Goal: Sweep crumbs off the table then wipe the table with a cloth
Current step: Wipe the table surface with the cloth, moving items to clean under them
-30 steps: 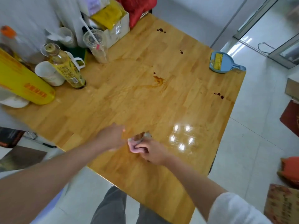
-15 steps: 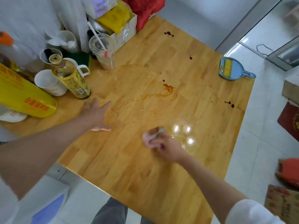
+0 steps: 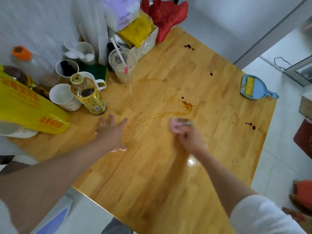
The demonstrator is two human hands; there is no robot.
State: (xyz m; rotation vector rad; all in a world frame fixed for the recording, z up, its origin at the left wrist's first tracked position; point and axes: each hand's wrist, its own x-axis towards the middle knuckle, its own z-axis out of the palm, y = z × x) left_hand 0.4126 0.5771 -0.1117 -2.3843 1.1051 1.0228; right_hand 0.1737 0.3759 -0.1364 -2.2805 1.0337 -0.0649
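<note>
- The right hand has its fingers bunched round a small pink cloth, pressed on the counter just short of the orange smear.
- The left hand lies flat, fingers spread, close to the bottle; a careless sweep could knock it into the cups.
- So small a cloth may only spread the smear.
- Dark spots dot the glossy wood; a blue dustpan sits at the far edge, white floor tiles beyond.

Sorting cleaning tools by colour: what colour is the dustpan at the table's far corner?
Light blue dustpan, with a yellow brush lying in it; head view.
</note>
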